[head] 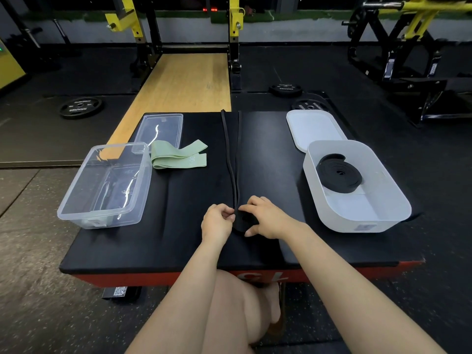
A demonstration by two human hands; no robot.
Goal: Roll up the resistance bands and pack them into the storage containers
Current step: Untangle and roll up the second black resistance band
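Left hand [217, 221] and right hand [264, 217] pinch the black band [231, 159], keeping its roll tight | rest lies straight, ready to wind up

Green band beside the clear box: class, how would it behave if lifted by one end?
The green band lies in soft flat folds, so it would probably droop and unfold. It looks like thin fabric, so likely light and unlikely to roll.
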